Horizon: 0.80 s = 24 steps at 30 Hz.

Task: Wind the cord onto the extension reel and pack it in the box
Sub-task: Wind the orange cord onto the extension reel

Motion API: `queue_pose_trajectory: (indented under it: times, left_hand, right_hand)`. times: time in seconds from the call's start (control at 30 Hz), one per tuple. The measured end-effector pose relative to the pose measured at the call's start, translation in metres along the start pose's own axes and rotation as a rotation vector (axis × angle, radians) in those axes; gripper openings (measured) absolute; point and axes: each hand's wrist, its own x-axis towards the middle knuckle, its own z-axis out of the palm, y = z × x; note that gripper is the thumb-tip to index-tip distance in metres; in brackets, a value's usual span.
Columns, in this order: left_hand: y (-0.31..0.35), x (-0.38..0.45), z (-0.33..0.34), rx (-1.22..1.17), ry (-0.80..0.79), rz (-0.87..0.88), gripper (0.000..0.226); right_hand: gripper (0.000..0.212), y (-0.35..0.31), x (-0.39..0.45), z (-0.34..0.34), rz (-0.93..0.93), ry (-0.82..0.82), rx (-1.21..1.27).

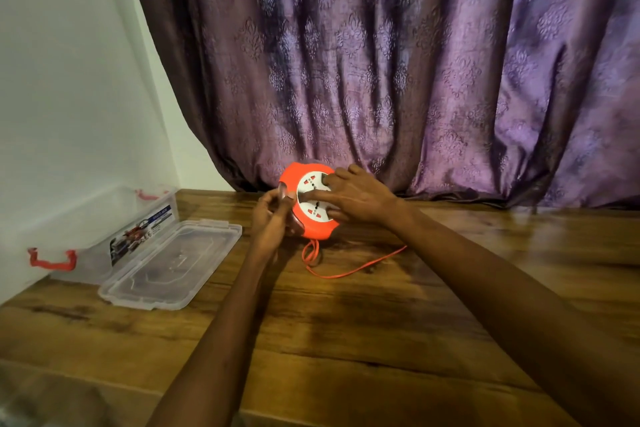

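Box first, at your far left: clear plastic with red latches, standing open against the wall, and its lid lies flat on the table just beside it on the near side. Moving right, your left hand is at the left rim of the reel, fingers curled in and pinching at that edge; what exactly they pinch is too blurred to tell, whether the rim or the cord. That reel, orange with a white socket face, stands tilted up on the table close to the purple curtain, face turned toward you. Below it the orange cord comes out at the bottom, makes a small loop, and trails loose across the wood to the right, so some length is not yet wound. Your right hand lies over the white face from the right, fingers spread and fairly straight, pressing on it rather than wrapping round anything.
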Motion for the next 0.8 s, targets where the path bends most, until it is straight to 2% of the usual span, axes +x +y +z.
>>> queue_pose_trajectory:
  times: [0.13, 0.3, 0.43, 0.53, 0.63, 0.7, 0.8]
  left_hand:
    - [-0.001, -0.001, 0.006, 0.066, -0.028, 0.016, 0.031]
    - [-0.005, -0.004, 0.013, 0.109, 0.007, 0.101, 0.03]
    - [-0.009, -0.003, 0.01, 0.185, 0.019, 0.151, 0.032]
    - [-0.01, -0.002, 0.009, 0.173, 0.007, 0.136, 0.037]
    - [-0.01, -0.001, 0.011, 0.153, 0.03, 0.098, 0.033]
    - [-0.009, -0.001, 0.012, 0.044, 0.08, 0.03, 0.029]
    - [-0.003, 0.001, 0.004, -0.168, 0.189, -0.025, 0.025]
  right_hand:
    - [0.061, 0.002, 0.003, 0.006, 0.112, 0.004, 0.033]
    - [0.066, -0.014, 0.011, 0.009, 0.578, 0.048, 0.455]
    - [0.07, -0.025, 0.017, 0.012, 0.84, -0.009, 0.718]
    - [0.072, -0.026, 0.018, 0.014, 0.909, -0.025, 0.804]
    - [0.068, -0.024, 0.016, 0.013, 0.843, -0.058, 0.853]
    - [0.056, -0.026, 0.011, 0.015, 0.798, 0.024, 0.916]
    - [0.03, -0.038, -0.003, 0.026, 0.87, 0.355, 0.983]
